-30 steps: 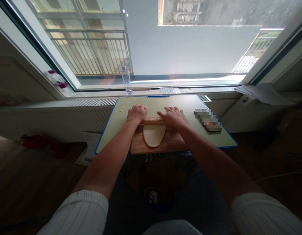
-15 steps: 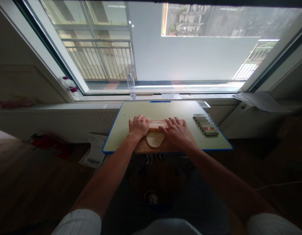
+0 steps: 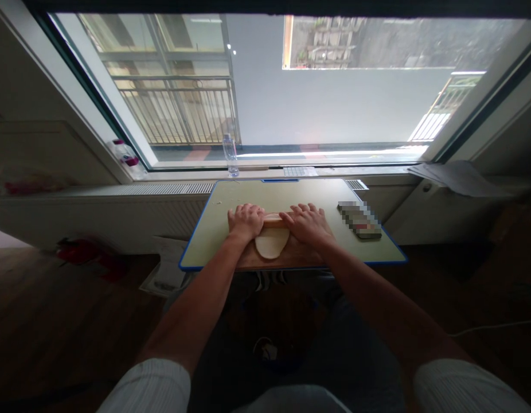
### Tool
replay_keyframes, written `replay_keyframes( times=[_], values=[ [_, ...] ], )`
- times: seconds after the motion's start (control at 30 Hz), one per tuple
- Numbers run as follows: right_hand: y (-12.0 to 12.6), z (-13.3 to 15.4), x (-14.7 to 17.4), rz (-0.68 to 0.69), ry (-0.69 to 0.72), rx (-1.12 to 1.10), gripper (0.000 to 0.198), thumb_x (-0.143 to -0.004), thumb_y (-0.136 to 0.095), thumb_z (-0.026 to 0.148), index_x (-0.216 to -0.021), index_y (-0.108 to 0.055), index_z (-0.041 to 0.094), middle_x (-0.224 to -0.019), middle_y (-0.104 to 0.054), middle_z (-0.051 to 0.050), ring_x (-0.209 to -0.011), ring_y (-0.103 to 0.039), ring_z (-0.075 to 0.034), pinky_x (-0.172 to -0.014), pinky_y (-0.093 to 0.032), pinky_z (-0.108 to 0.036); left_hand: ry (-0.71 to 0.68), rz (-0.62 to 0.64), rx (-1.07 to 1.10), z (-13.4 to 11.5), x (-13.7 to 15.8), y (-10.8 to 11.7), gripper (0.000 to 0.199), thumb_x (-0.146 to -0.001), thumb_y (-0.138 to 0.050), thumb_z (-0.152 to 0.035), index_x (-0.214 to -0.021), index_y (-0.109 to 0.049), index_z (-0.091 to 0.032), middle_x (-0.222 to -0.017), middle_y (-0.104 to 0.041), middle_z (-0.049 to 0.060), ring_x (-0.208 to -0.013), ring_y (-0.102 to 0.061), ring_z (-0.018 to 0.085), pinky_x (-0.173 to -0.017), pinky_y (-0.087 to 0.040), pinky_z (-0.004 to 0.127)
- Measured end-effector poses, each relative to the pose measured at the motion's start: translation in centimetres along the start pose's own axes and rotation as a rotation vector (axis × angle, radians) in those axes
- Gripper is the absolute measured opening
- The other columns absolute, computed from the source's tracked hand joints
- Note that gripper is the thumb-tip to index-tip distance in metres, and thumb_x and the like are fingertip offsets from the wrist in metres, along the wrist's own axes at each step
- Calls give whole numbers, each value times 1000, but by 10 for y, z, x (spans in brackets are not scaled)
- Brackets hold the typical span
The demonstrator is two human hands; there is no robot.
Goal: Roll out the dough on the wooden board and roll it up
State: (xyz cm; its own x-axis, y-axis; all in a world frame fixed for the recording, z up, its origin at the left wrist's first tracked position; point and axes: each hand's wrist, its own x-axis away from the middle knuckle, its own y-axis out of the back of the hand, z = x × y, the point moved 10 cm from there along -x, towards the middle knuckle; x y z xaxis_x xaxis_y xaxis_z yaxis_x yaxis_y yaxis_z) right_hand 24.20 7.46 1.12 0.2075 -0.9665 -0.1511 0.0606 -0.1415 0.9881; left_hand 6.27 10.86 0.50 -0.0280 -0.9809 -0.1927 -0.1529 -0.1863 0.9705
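A short wooden rolling pin (image 3: 274,223) lies crosswise over a round, flat piece of pale dough (image 3: 270,245). My left hand (image 3: 247,219) is closed over the pin's left end, knuckles up. My right hand (image 3: 309,222) presses on its right end, fingers pointing forward and curved over it. Both palms hide the pin's ends. Most of the dough shows on the near side of the pin, with a thin strip beyond it. Under the dough is a brown wooden board (image 3: 296,260), partly covered by my hands and forearms.
The board rests on a small pale table (image 3: 214,241) with a blue edge. A phone-like object (image 3: 359,220), blurred out, lies at its right. On the windowsill stand a clear bottle (image 3: 230,155) and, at left, a pink-capped bottle (image 3: 127,155). Papers (image 3: 459,178) lie at right.
The rolling pin has moved slightly away from me across the dough, with both hands on it. My right hand has shifted forward, and its thumb lies closer in.
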Motion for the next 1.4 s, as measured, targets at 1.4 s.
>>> replay_keyframes(
  times=[1.4],
  values=[
    [-34, -52, -99, 107, -221, -240, 77, -103, -42, 77, -139, -74, 17, -150, -67, -20, -140, -56, -40, -116, -41, -53, 11, 227, -33, -4, -87, -27, 58, -104, -34, -43, -143, -72, -23, -155, -65, 18, -139, -60, 38, -115, -51, 59]
  ],
)
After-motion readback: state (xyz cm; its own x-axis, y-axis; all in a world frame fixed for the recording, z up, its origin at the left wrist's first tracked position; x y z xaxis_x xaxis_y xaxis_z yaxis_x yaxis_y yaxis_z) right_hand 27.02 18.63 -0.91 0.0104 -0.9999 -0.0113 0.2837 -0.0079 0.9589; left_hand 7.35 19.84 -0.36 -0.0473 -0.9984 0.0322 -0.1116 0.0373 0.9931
